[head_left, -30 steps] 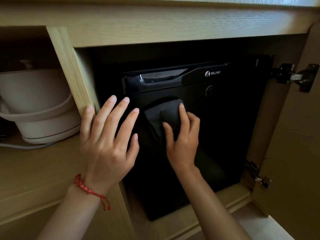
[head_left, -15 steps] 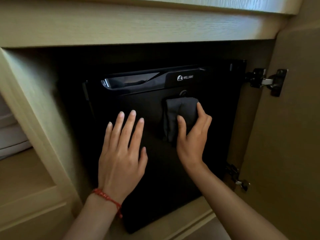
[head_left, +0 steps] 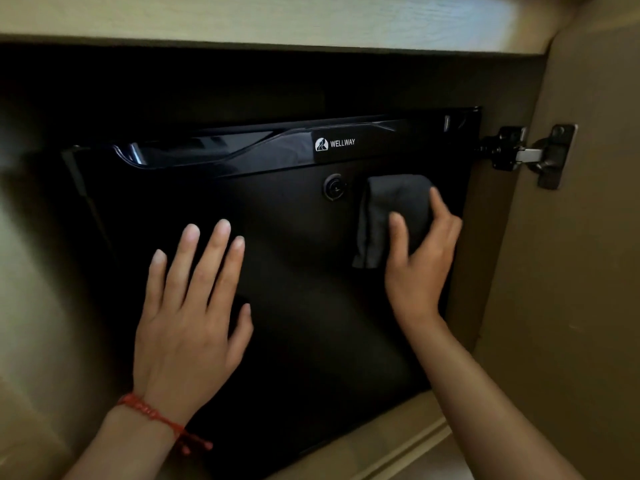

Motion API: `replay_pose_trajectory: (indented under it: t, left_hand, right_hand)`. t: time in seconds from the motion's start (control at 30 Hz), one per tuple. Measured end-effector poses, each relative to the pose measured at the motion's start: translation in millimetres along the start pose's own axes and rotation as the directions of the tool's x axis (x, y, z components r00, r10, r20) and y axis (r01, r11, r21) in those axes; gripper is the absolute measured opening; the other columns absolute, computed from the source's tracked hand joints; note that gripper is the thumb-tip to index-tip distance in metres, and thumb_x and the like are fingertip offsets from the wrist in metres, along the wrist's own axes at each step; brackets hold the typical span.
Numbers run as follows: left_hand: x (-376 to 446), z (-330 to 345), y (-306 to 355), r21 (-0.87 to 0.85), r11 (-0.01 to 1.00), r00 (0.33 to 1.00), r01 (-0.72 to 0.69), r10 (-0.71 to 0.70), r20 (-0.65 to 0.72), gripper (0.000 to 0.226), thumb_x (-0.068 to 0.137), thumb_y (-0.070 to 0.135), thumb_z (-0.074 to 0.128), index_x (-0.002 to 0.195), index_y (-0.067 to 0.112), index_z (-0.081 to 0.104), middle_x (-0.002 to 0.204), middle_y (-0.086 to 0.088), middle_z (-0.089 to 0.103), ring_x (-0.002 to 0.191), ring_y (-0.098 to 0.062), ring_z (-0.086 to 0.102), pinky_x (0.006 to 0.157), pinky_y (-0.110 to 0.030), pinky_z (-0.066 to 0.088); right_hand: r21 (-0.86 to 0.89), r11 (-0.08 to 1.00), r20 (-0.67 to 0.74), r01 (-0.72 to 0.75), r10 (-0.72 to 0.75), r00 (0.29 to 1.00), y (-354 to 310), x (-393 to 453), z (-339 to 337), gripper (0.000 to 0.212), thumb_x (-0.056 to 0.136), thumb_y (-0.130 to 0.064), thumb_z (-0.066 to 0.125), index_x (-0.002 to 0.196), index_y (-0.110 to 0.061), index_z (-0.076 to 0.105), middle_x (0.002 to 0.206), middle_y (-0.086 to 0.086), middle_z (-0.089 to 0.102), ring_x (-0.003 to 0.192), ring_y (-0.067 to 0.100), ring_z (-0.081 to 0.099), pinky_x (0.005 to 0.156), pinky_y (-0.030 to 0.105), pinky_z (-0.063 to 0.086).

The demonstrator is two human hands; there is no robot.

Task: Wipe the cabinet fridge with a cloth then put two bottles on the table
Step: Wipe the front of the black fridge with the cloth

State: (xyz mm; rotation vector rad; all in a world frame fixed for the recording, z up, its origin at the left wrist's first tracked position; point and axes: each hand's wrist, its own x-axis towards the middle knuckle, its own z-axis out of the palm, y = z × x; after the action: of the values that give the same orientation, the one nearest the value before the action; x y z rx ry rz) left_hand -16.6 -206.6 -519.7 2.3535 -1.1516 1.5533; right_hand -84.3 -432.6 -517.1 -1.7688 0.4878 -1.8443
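A black mini fridge (head_left: 294, 271) with a "WELLWAY" label sits inside a light wooden cabinet, its door shut. My right hand (head_left: 420, 268) presses a folded dark grey cloth (head_left: 391, 213) flat against the upper right of the fridge door, just right of the round keyhole (head_left: 335, 187). My left hand (head_left: 188, 323), with a red cord bracelet at the wrist, lies flat and open on the lower left of the door. No bottles are in view.
The wooden cabinet door (head_left: 581, 271) stands open on the right, held by a black hinge (head_left: 530, 155). The cabinet's top rail (head_left: 277, 19) runs above and its side wall (head_left: 31, 271) is at the left. A recessed glossy handle (head_left: 207, 150) spans the fridge top.
My right hand has slid the cloth rightward across the fridge door, past the keyhole. My left hand moved from the cabinet divider onto the door. The view shifted right and closer.
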Motion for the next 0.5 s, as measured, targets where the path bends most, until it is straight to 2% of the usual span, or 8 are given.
replay_pose_trajectory:
  t: [0.1, 0.17, 0.27, 0.33, 0.4, 0.5]
  left_hand:
    - [0.5, 0.8, -1.2, 0.013, 1.0, 1.0, -0.01, 0.01, -0.006, 0.062, 0.085, 0.029, 0.042, 0.141, 0.006, 0.029, 0.15, -0.012, 0.02, 0.14, -0.031, 0.015, 0.114, -0.045, 0.007]
    - [0.5, 1.8, -1.0, 0.017, 1.0, 1.0, -0.012, 0.012, -0.008, 0.062, 0.085, 0.03, 0.04, 0.142, 0.006, 0.028, 0.151, -0.012, 0.019, 0.14, -0.031, 0.014, 0.114, -0.045, 0.007]
    - [1.0, 1.1, -0.5, 0.004, 1.0, 1.0, -0.003, 0.003, -0.012, 0.062, 0.086, 0.03, 0.039, 0.142, 0.006, 0.027, 0.151, -0.012, 0.019, 0.141, -0.03, 0.012, 0.115, -0.045, 0.007]
    - [0.4, 0.6, -0.9, -0.007, 1.0, 1.0, -0.003, 0.003, -0.012, 0.062, 0.085, 0.03, 0.039, 0.141, 0.006, 0.027, 0.151, -0.012, 0.019, 0.141, -0.029, 0.012, 0.115, -0.044, 0.007]
    - [0.1, 0.2, -1.4, -0.018, 1.0, 1.0, -0.007, 0.007, -0.016, 0.062, 0.085, 0.03, 0.039, 0.141, 0.006, 0.027, 0.15, -0.012, 0.02, 0.14, -0.029, 0.013, 0.114, -0.044, 0.008]
    - [0.6, -0.7, -0.8, -0.037, 0.999, 1.0, -0.003, 0.002, -0.015, 0.062, 0.084, 0.029, 0.039, 0.14, 0.006, 0.028, 0.149, -0.012, 0.022, 0.14, -0.03, 0.015, 0.114, -0.044, 0.007]
  right_hand:
    - [0.009, 0.999, -0.054, -0.054, 0.054, 0.997, -2.9, 0.0, 1.8, 0.053, 0.09, -0.026, 0.054, 0.133, 0.0, 0.038, 0.117, 0.017, 0.046, 0.102, -0.004, 0.034, 0.089, -0.004, 0.023]
    - [-0.009, 0.999, -0.025, 0.047, -0.048, 0.999, -13.2, -9.0, 7.3, 0.052, 0.09, -0.027, 0.053, 0.132, 0.0, 0.039, 0.113, 0.021, 0.048, 0.101, 0.003, 0.038, 0.091, 0.0, 0.026]
    - [-0.079, 0.969, 0.121, 0.236, -0.226, 0.967, -22.7, -22.3, 11.1, 0.052, 0.09, -0.035, 0.049, 0.133, -0.011, 0.033, 0.109, 0.018, 0.05, 0.099, 0.015, 0.046, 0.084, 0.021, 0.043]
    - [-0.096, 0.959, 0.165, 0.268, -0.25, 0.954, -20.1, -18.3, 6.8, 0.052, 0.09, -0.037, 0.049, 0.133, -0.014, 0.033, 0.11, 0.015, 0.05, 0.099, 0.012, 0.046, 0.081, 0.021, 0.044]
    - [-0.074, 0.979, 0.128, 0.189, -0.179, 0.976, -14.0, -6.6, 0.7, 0.053, 0.089, -0.034, 0.052, 0.134, -0.01, 0.036, 0.113, 0.015, 0.049, 0.102, 0.004, 0.041, 0.086, 0.008, 0.036]
    - [0.012, 0.996, -0.028, -0.083, 0.083, 0.996, -5.9, 13.8, -5.4, 0.051, 0.09, -0.025, 0.056, 0.133, -0.005, 0.039, 0.123, 0.016, 0.047, 0.11, 0.007, 0.04, 0.084, -0.008, 0.02]
